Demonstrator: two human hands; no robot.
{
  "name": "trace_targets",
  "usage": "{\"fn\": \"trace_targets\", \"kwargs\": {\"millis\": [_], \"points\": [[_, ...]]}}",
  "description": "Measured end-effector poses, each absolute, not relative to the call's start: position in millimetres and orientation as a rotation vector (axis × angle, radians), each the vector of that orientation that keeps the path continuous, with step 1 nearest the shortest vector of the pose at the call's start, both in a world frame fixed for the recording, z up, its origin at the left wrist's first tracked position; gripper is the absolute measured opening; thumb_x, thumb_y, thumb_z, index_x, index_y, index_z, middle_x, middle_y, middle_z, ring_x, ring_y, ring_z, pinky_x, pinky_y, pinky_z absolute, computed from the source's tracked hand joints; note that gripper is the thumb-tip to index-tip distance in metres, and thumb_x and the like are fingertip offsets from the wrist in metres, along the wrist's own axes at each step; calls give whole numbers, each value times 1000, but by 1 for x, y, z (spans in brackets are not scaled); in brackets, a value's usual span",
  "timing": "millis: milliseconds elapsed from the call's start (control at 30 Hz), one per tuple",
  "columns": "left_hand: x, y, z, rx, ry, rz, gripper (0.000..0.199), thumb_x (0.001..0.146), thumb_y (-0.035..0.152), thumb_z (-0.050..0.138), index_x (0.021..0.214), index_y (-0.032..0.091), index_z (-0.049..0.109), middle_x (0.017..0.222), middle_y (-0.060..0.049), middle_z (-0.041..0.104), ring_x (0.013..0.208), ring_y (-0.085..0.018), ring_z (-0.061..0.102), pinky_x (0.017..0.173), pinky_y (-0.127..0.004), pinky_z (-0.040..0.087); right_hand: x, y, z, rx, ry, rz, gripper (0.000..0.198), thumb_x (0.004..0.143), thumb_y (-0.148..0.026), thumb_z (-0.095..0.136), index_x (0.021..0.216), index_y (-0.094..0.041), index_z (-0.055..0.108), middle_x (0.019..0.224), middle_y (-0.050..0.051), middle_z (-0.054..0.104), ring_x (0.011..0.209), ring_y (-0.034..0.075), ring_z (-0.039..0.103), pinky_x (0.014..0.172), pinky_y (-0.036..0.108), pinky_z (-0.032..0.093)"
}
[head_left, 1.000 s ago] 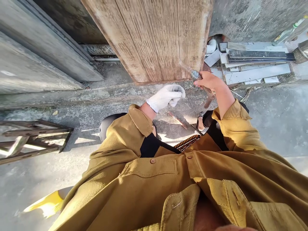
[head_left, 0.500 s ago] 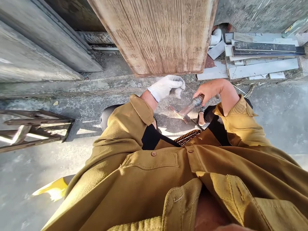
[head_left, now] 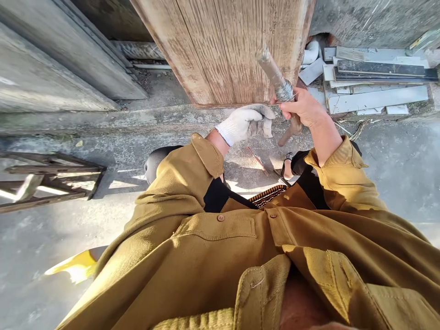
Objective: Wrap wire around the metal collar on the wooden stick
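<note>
Wire-wrapped stick (head_left: 270, 65) is just above right of centre in the head view, tilted, its upper end in front of the weathered wooden panel (head_left: 227, 50) at the top of the frame; whether it touches the panel I cannot tell. Silvery wire (head_left: 284, 90) circles its middle. The bare right hand (head_left: 302, 107) is closed round it just below the winding, hiding part of it, and a brown end shows beneath the palm. Just beside it, the white-gloved left hand (head_left: 244, 123) has its fingers curled; whether they pinch anything, I cannot tell.

Near the hands, the panel's lower edge fills the space behind them. Below, a thin reddish strip (head_left: 256, 158) lies on the concrete ground (head_left: 395, 169), close to a sandalled foot (head_left: 288, 167). A striped woven edge (head_left: 270, 196) shows between the legs, and the mustard shirt (head_left: 213, 270) covers the lower part of the frame.

Upper right, a pile of pale and dark boards (head_left: 381, 98) sits beside a white pipe elbow (head_left: 310, 52), with dry strands (head_left: 357, 130) just below. Grey slabs (head_left: 44, 78) lean into the upper left; a slatted wooden frame (head_left: 53, 169) stands out at the left edge, and something yellow (head_left: 77, 266), washed out by glare, lies lower left.
</note>
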State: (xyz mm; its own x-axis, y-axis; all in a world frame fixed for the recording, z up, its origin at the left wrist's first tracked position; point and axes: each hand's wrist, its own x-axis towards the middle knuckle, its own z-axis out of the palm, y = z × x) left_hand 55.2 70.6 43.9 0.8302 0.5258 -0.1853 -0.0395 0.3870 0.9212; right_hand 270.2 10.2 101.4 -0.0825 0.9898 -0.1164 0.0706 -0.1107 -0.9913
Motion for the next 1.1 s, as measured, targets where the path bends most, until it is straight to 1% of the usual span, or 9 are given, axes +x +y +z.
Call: {"fn": "trace_targets", "kwargs": {"millis": [100,267,367,533,700,833,933,1000,1100], "points": [[53,70,43,1080,446,381,20,84,28,74,97,12,74,75,-7,75,71,-22,78,76,-35,64,260,16,95,-1295,-1149,1303,12,65,-15,69,76,-15,66,76,2,69,51,9,47,51,25,38],[52,72,42,1284,530,415,24,81,28,84,95,11,75,78,-8,77,73,-20,77,77,-33,63,254,17,87,-1366,-1078,1307,15,70,-8,68,81,-15,63,80,2,71,56,9,46,53,24,38],[53,69,43,1468,646,405,19,82,25,78,95,12,77,82,-5,77,76,-19,75,79,-31,60,247,17,84,-1450,-1031,1342,17,75,-6,70,85,-17,61,84,0,71,58,9,45,55,24,39],[55,64,40,1859,758,426,20,83,26,69,96,14,79,84,-1,75,90,-21,72,85,-30,54,240,19,85,-1632,-1054,1422,37,81,-7,82,91,-22,50,69,-5,58,65,13,51,63,26,43],[55,63,31,2308,808,532,7,84,23,68,82,19,73,90,-10,71,103,-29,70,92,-38,51,244,19,80,-1878,-1343,1430,35,85,-4,79,102,-21,53,67,-5,57,69,15,51,68,29,44],[55,61,28,2474,841,491,9,88,25,66,81,20,69,94,-14,69,109,-34,68,97,-46,49,247,18,69,-1907,-1525,1438,35,82,0,76,103,-19,56,67,-6,58,71,16,53,72,29,43],[55,58,30,2472,912,478,10,90,25,64,85,19,69,100,-17,71,116,-38,68,104,-52,47,249,20,69,-1944,-1463,1413,33,84,4,72,100,-19,55,63,-7,56,66,14,50,66,28,39],[55,56,33,2319,959,530,8,89,24,65,87,18,70,102,-16,73,116,-35,69,105,-49,48,252,22,74,-1983,-1316,1334,36,85,7,73,100,-20,54,61,-8,55,62,13,49,63,27,38],[56,56,38,1904,864,558,8,86,24,65,88,18,70,92,-9,75,96,-25,72,92,-38,55,258,24,81,-1972,-1157,1252,40,86,7,75,98,-22,50,59,-10,54,59,11,48,59,27,37]]}}
